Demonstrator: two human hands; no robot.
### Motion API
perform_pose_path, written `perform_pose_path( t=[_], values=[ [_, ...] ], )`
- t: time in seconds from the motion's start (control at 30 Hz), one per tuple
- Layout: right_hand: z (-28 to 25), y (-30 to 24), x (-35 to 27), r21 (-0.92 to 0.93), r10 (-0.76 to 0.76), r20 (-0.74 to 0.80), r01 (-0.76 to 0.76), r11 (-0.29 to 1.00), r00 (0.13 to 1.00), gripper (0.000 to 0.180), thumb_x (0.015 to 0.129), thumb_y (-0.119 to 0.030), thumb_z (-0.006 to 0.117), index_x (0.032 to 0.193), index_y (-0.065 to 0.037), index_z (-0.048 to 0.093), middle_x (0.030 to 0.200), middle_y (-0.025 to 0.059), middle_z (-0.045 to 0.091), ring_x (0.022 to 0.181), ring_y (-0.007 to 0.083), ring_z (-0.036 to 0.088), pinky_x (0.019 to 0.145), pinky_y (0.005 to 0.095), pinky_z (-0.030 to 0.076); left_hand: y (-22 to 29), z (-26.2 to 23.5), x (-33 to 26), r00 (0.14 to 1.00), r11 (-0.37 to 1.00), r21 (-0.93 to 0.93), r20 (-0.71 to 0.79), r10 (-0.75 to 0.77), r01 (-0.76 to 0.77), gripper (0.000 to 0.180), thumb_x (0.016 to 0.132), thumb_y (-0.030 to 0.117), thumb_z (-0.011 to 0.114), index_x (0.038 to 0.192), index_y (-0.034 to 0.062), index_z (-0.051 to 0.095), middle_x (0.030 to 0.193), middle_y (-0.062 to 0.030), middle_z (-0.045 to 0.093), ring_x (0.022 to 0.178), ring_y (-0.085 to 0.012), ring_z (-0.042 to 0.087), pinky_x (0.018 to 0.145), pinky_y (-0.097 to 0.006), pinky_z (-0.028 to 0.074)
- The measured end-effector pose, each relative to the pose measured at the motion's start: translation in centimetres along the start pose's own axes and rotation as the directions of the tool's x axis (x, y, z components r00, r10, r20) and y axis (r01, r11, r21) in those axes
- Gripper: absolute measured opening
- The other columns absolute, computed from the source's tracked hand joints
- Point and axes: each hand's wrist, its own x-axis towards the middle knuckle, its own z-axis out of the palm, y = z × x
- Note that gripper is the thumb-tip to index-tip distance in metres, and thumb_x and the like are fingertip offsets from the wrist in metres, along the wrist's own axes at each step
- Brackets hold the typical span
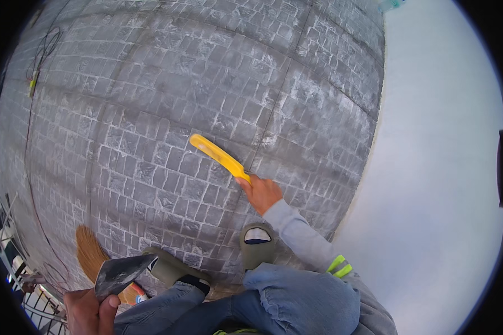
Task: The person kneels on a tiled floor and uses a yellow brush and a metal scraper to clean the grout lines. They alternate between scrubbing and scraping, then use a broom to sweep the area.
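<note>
My right hand (262,194) is closed around the narrow end of a long yellow plastic brush (218,156), held over the grey stone-patterned floor. The brush's back faces up, so its bristles are hidden. At the lower left, my left hand (89,312) grips a dark, flat-bladed tool (120,274) with the thumb against it. This blade looks like a scraper or trowel, and any handle is hidden. Behind it a straw broom (89,252) fans out, partly covered by the blade; its red and blue binding (140,292) shows close to my left hand.
A smooth white wall or slab (425,167) borders the floor on the right. Along the left runs a thin cable (29,151) with a yellow piece (33,84) on it. Metal railing bars (39,312) stand at the lower left. My feet in green slides (257,251) are on the floor.
</note>
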Motion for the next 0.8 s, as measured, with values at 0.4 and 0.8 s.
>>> perform_pose_path(
  t=[0.4, 0.8],
  values=[
    [-2.9, 7.6, -12.8, -0.211, 0.266, 0.164, -0.23, 0.95, 0.95, 0.052, 0.093, -0.053, 0.048, 0.085, -0.004, 0.062, 0.058, 0.0203, 0.059, 0.056, 0.0411, 0.061, 0.051, 0.0509, 0.047, -0.6, 0.0, -0.1, 0.94, 0.936, -0.149, -0.078, -0.333, 0.319, 0.032, 0.097, 0.026, 0.052, 0.079, -0.0001, 0.058, 0.064, -0.0128, 0.05, 0.066, -0.026, 0.046, 0.063, -0.038, 0.035],
    [-0.3, 0.4, 2.5, -0.064, -0.114, -0.082, 0.109, 0.992, 0.99, 0.057, 0.094, -0.054, 0.044, 0.084, -0.001, 0.062, 0.064, 0.0216, 0.061, 0.062, 0.0413, 0.061, 0.057, 0.0506, 0.048, 1.6, 0.5, 1.3, 0.974, 0.989, 0.146, -0.22, 0.063, -0.031, 0.025, 0.096, 0.023, 0.054, 0.082, 0.0028, 0.056, 0.063, -0.0077, 0.044, 0.071, -0.0231, 0.044, 0.066, -0.034, 0.035]
  ],
)
